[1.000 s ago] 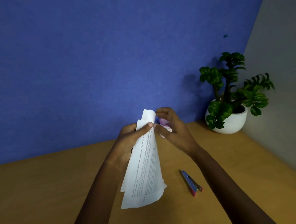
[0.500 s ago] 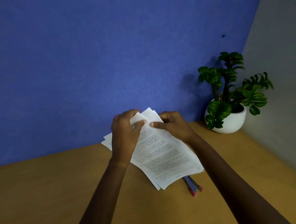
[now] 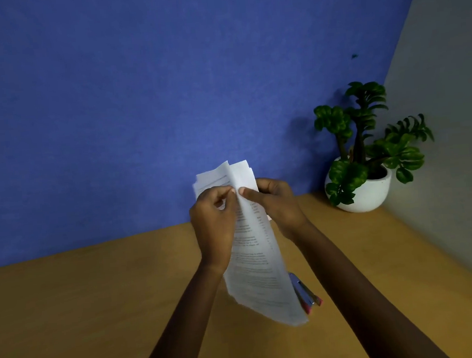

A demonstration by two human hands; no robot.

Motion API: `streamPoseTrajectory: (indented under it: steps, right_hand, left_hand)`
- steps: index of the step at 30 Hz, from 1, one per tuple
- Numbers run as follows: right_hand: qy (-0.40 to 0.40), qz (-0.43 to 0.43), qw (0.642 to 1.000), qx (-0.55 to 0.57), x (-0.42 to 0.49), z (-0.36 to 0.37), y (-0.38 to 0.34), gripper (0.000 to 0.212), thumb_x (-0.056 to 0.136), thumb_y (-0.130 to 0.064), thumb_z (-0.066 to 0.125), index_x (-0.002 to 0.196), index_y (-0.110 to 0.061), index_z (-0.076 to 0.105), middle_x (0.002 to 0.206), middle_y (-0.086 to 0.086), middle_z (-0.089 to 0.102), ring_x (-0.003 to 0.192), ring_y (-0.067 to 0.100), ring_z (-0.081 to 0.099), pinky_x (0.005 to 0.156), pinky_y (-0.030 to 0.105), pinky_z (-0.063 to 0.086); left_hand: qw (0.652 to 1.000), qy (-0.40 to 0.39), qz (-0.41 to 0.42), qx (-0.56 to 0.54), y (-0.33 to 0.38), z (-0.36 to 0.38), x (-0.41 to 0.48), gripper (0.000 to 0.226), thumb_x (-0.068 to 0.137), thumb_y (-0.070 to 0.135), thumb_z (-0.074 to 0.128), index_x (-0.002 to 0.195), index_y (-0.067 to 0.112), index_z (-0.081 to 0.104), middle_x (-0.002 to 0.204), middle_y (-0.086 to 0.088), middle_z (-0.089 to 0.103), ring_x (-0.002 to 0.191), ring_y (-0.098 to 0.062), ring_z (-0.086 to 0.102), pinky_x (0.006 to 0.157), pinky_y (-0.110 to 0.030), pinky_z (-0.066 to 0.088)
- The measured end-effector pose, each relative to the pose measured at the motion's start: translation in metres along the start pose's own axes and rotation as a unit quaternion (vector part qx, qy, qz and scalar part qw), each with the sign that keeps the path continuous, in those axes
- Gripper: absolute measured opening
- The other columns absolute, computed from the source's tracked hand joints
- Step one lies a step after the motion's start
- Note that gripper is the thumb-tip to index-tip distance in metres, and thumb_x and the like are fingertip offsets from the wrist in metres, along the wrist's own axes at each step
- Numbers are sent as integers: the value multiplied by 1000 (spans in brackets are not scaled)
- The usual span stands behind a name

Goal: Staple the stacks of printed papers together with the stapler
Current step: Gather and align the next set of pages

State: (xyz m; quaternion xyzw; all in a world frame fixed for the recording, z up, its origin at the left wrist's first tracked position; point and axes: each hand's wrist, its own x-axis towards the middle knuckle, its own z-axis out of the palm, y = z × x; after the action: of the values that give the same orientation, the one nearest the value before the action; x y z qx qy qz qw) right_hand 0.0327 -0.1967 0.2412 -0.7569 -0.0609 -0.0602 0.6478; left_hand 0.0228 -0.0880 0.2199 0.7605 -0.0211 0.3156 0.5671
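Observation:
A stack of printed papers (image 3: 256, 264) hangs nearly upright above the wooden desk, blurred at its lower edge. My left hand (image 3: 214, 222) pinches the stack near its top from the left. My right hand (image 3: 275, 204) grips the same top part from the right, thumb on the front sheet. The sheets fan apart slightly at the top. A blue and pink stapler (image 3: 307, 294) lies on the desk just behind the papers' lower right corner, partly hidden by them.
A green plant in a white pot (image 3: 361, 192) stands in the back right corner. The blue wall (image 3: 140, 101) runs behind the wooden desk (image 3: 85, 315), and a grey wall (image 3: 453, 107) closes the right side.
The papers have swung from lying spread and tilted to hanging upright again. Both hands have stayed at the top edge, and the stapler has not moved.

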Motion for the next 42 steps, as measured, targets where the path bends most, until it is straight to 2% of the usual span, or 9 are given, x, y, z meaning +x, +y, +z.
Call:
streamPoseTrajectory:
  steps: [5,9,15,20,23,29,34,40,42]
  right_hand:
    - [29,-42,998,-34,-5,7,0,21,89,-8,57,96,10,66,94,32,67,75,26,58,66,29,45]
    - [35,-50,998,-31,-8,9,-2,18,89,-6,55,89,10,65,80,29,64,67,18,57,60,23,43]
    - [31,-53,997,-55,-8,9,-4,14,90,-11,55,84,-6,66,76,3,65,65,11,61,60,19,46]
    - [31,-67,994,-81,-6,10,-3,16,90,-10,55,89,1,66,81,11,67,71,20,62,63,26,46]
    - [24,-72,993,-92,-5,10,-1,16,90,-10,55,92,1,66,83,9,66,71,20,63,61,22,45]
    - [27,-96,991,-87,-3,14,4,19,87,-4,58,76,10,62,73,29,62,60,20,52,49,13,36]
    - [20,-99,991,-83,-2,16,5,28,87,-7,59,60,-9,56,58,12,54,49,10,46,45,9,33]
    - [36,-109,992,-57,1,18,11,26,87,-6,60,65,8,59,59,26,55,55,20,45,51,23,34]
    - [41,-106,992,-54,2,18,14,25,86,-7,61,62,-2,61,50,4,59,51,7,50,50,16,37]
  left_hand:
    - [1000,-2,-12,-12,-2,1,3,9,83,9,63,81,3,69,82,-7,72,69,-10,64,59,-2,46]
    - [1000,-5,0,-4,-4,-2,7,9,82,12,65,82,3,68,84,-8,73,65,-4,62,56,-1,45]
    - [999,-21,32,10,-5,-5,10,15,83,14,64,88,1,69,94,-14,74,78,-17,68,58,2,43]
    - [999,-31,20,8,-6,-3,11,12,82,12,65,81,1,67,83,-8,72,68,-11,64,53,0,45]
    - [999,-36,-8,-9,-6,-2,12,6,80,9,67,74,7,65,70,2,66,59,0,61,52,-1,44]
    - [998,-31,-53,-34,-6,1,11,14,76,6,67,67,14,59,61,12,60,52,11,59,48,-2,41]
    - [998,-24,-56,-32,-7,0,11,13,75,5,67,67,11,58,59,12,59,51,12,57,49,-3,42]
    - [998,-2,-52,-29,-7,4,12,14,74,5,67,67,10,56,57,12,57,50,10,56,49,-3,41]
    - [998,5,-56,-30,-7,5,12,15,74,5,67,67,10,56,57,11,57,50,6,57,48,-3,41]
